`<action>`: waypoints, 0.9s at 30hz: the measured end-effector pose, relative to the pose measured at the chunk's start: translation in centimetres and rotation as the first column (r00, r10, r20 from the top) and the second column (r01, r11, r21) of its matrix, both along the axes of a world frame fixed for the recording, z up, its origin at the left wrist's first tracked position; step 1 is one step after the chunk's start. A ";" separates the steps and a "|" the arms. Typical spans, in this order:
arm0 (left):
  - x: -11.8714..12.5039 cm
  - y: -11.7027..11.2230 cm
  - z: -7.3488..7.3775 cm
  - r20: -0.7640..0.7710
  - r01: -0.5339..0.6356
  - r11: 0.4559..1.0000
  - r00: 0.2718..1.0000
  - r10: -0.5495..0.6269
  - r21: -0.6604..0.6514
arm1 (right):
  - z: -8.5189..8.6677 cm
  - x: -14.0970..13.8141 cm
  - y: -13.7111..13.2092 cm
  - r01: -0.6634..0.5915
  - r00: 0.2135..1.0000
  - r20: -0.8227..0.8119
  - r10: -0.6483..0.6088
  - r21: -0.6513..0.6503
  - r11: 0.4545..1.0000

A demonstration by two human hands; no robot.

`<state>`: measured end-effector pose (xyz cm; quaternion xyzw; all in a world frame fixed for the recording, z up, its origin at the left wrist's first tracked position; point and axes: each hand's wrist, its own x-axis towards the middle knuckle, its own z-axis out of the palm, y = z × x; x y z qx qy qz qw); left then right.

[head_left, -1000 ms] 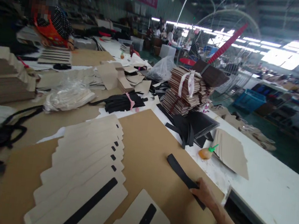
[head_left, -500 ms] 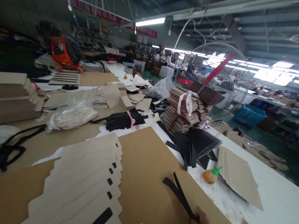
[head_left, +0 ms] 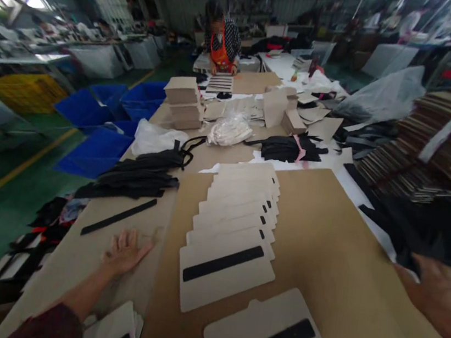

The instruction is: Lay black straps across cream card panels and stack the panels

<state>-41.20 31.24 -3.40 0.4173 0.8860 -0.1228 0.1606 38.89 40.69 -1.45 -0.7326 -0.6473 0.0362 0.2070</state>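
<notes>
My left hand (head_left: 125,253) lies flat on the table with fingers spread, holding nothing, just below a loose black strip (head_left: 118,216). My right hand (head_left: 440,291) is at the right edge, blurred, near a heap of black strips (head_left: 425,228); its fingers do not show clearly. Between my hands a brown cardboard sheet (head_left: 320,237) carries a fanned row of pale card pieces (head_left: 236,215), each with a black strip stuck on it. Another such card piece (head_left: 270,335) lies nearest to me.
A bundle of black strips (head_left: 141,174) lies at the table's left. Tall stacks of brown cards (head_left: 431,152) stand at the right. A person in an orange apron (head_left: 221,41) works at the far end. Blue bins (head_left: 99,119) stand on the green floor at the left.
The view has swung left and down. My left hand has come into sight, flat on the table. My right hand has left the black strip it held and moved to the right edge.
</notes>
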 end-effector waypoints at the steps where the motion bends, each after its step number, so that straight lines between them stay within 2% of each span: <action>1: 0.1 0.3 -0.1 0.007 0.001 1.000 1.000 -0.001 0.001 | -1.2 -2.2 -1.6 -0.023 0.999 0.034 0.025 -0.051 0.998; 5: 0.1 0.3 -0.2 0.011 -0.002 1.000 1.000 0.002 -0.004 | -6.7 -11.1 -8.9 -0.186 0.982 -0.038 0.183 -0.090 0.978; 7: 0.0 0.0 -0.3 -0.003 -0.004 1.000 1.000 0.004 -0.007 | -8.3 -14.3 -11.9 -0.214 0.971 -0.127 0.203 -0.084 0.973; 10: -0.2 0.0 -0.5 -0.016 -0.008 1.000 1.000 0.008 -0.006 | -9.0 -16.8 -15.3 -0.163 0.975 -0.167 0.146 -0.091 0.982; 13: 0.1 0.2 -0.4 0.007 -0.015 1.000 1.000 0.015 0.020 | -8.9 -17.2 -16.9 -0.090 0.983 -0.169 0.074 -0.092 0.992; 16: 1.4 0.3 -0.2 0.052 0.023 0.995 0.998 -0.028 0.100 | -9.0 -17.0 -16.6 -0.055 0.982 -0.184 0.037 -0.097 0.994; 20: 4.8 -0.2 -0.8 0.110 0.215 0.948 0.963 -0.245 0.233 | -8.3 -19.3 -14.0 -0.125 0.963 -0.250 0.101 -0.080 0.989; 23: 7.5 -0.8 -2.4 0.158 0.313 0.862 0.902 -0.401 0.399 | -7.0 -23.2 -11.0 -0.180 0.941 -0.299 0.161 -0.038 0.983; 25: 8.7 -0.9 -3.7 0.187 0.287 0.784 0.873 -0.450 0.550 | -6.4 -25.9 -8.6 -0.211 0.921 -0.343 0.185 -0.040 0.977; 27: 9.6 -0.9 -5.0 0.191 0.213 0.717 0.879 -0.438 0.664 | -6.1 -28.2 -5.9 -0.225 0.902 -0.383 0.197 -0.030 0.974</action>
